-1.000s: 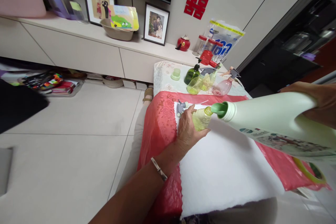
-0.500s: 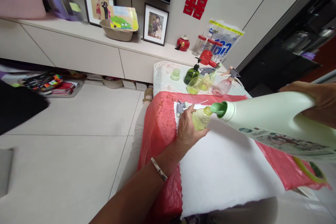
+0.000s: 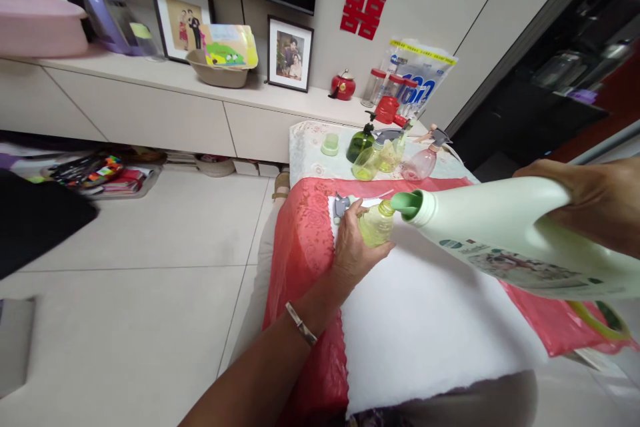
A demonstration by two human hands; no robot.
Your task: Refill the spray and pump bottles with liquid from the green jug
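My left hand [image 3: 354, 240] is closed around a small see-through yellow bottle [image 3: 376, 224], its open neck tilted to the right. My right hand [image 3: 593, 203] grips the handle of a large pale green detergent jug [image 3: 500, 227], tipped nearly on its side. The jug's green spout [image 3: 407, 203] meets or nearly meets the bottle's mouth; whether liquid is flowing I cannot tell. Just beyond my left hand, a grey spray head [image 3: 342, 205] lies on the white sheet [image 3: 430, 320]. A pale green cap [image 3: 330, 144] rests farther back on the table.
At the table's back stand a dark green pump bottle [image 3: 360, 145], a yellow spray bottle [image 3: 367, 163] and a pink spray bottle [image 3: 421, 163]. Red plastic [image 3: 305, 233] lies under the white sheet. A roll of tape [image 3: 600, 319] is at the right edge. Behind runs a low cabinet [image 3: 170, 110].
The jug and the yellow bottle have shifted slightly left in view, with the jug's spout still at the bottle's mouth. The camera view has turned a little. Both grips look unchanged.
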